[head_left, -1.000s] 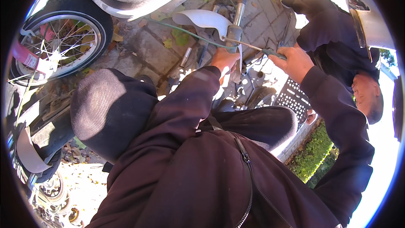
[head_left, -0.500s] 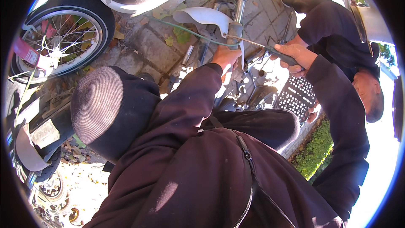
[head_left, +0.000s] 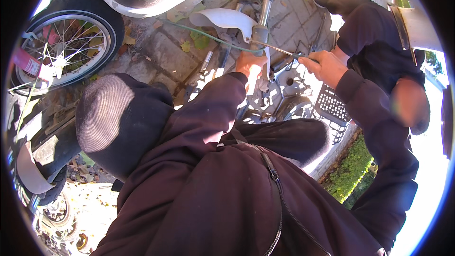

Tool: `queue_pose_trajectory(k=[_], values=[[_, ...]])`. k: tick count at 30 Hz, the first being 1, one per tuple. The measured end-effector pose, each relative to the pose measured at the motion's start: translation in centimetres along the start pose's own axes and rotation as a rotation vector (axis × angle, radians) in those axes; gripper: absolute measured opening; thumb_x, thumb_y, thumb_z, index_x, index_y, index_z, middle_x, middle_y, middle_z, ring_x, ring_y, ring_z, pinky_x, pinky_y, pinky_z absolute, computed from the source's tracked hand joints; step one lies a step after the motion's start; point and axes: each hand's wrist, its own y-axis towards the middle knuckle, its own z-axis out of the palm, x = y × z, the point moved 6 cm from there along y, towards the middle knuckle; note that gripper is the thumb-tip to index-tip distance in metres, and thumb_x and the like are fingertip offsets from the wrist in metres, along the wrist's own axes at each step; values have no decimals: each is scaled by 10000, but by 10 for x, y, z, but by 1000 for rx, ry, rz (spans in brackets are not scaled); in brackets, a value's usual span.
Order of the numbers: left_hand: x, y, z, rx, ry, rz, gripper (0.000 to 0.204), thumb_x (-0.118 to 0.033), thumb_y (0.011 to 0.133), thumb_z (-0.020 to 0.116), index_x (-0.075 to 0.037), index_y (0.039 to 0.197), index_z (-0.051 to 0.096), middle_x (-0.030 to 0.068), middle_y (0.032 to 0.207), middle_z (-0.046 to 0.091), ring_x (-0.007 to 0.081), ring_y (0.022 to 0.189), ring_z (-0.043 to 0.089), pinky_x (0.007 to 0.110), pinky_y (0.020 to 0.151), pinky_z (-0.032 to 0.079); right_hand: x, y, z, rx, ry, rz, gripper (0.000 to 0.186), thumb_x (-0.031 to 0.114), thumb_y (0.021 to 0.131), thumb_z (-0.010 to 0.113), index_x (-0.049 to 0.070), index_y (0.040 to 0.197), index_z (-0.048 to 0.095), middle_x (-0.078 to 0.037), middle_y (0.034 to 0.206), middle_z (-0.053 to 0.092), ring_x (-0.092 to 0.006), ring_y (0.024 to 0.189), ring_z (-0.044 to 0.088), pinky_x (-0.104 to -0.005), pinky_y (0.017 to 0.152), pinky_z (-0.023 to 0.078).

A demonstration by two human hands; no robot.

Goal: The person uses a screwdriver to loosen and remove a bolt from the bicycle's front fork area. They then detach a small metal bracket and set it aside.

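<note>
My left hand [head_left: 250,64] is closed round the lower end of a fork leg [head_left: 260,35], a grey tube with a shiny upper part. Bolted beside it is a white fender [head_left: 222,18]. In my right hand [head_left: 327,68] is a screwdriver [head_left: 279,49], gripped by its dark handle. Its long shaft points left, and the tip meets the fender's edge by the fork leg. A thin green cable [head_left: 204,35] runs across the fork leg close to my left hand. The fingers of my left hand are partly hidden.
A spoked wheel [head_left: 68,40] with a black tyre stands at the far left, below a white body panel [head_left: 137,7]. Metal parts and a black perforated basket [head_left: 334,104] lie beyond my knee [head_left: 308,137]. Another person [head_left: 374,33] crouches at the right.
The screwdriver's handle has turned in my right hand, whose grip has shifted. The other person's hand has left the basket's side. The whole view has shifted slightly.
</note>
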Motion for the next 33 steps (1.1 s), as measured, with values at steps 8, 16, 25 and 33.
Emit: queue_pose_trajectory(k=[8, 16, 25, 33], values=[[3, 4, -8, -21, 7, 63, 180, -96, 748, 661, 44, 674, 576, 94, 575, 563, 180, 493, 582, 321, 428, 433, 19, 4, -24, 247, 260, 161, 506, 503, 933, 581, 20, 790, 632, 8, 524, 432, -77, 379, 302, -275, 380, 227], [-4, -1, -6, 6, 69, -11, 240, -84, 797, 659, -6, 617, 522, 59, 549, 523, 162, 428, 518, 336, 397, 393, 23, 7, -27, 140, 76, 179, 510, 511, 922, 587, 27, 767, 643, -23, 538, 473, -136, 439, 435, -325, 410, 321], [0, 5, -3, -49, 122, -8, 222, -79, 795, 666, 4, 638, 533, 66, 547, 519, 166, 419, 516, 339, 390, 402, 42, -15, -12, -314, -804, -292, 495, 496, 897, 604, 9, 835, 659, -179, 625, 623, -363, 659, 639, -443, 616, 491], [-5, -3, -7, -52, 47, 65, 212, -85, 799, 667, -14, 660, 524, 42, 556, 492, 143, 441, 492, 320, 398, 372, 29, -3, -25, 143, 327, 160, 426, 433, 967, 586, 11, 913, 612, -26, 616, 524, -103, 429, 492, -291, 404, 378]])
